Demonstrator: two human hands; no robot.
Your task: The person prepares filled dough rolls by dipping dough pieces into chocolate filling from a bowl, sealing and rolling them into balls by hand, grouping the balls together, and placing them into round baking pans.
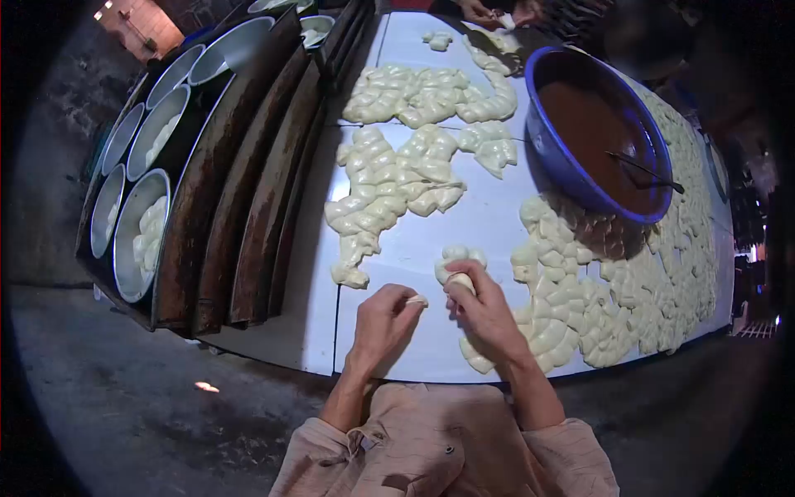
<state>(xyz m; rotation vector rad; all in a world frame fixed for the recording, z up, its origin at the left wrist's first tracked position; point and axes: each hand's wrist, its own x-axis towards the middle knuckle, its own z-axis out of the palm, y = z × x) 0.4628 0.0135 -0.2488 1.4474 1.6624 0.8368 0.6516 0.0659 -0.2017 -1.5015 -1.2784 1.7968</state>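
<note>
My left hand is closed near the front of the white table, with a small bit of pale dough pinched at the thumb and fingertips. To its right, my right hand curls around a rounded lump of dough, partly hidden by the fingers. Just beyond that hand lie a few soft dough pieces. A larger patch of joined, glossy dough pieces spreads ahead of my left hand. More dough pieces cover the table beside my right wrist.
A blue basin of brown liquid, with a dark-handled tool in it, stands at the right. Metal bowls, some holding dough, sit on the left beside dark curved boards. Another person's hand shows at the far edge.
</note>
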